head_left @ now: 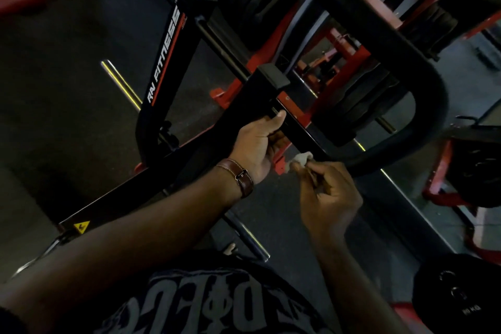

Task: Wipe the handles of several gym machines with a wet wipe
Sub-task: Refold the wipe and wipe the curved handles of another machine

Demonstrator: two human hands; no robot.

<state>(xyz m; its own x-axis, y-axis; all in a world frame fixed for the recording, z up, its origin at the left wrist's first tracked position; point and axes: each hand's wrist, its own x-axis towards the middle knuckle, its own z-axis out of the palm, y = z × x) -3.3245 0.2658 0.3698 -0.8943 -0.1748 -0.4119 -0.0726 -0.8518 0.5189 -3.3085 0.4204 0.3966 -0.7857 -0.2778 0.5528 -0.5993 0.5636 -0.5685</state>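
right hand [326, 192] pinches wet wipe [301, 158] against handle [423, 106]

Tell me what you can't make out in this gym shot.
- Head view: most of the wet wipe, bunched in the right hand.
- Left hand fingers, curled behind the black bar.
- Weight plate lettering, too dim and small.
- Shirt print, cut by the bottom edge.
- Upper frames, motion-blurred.
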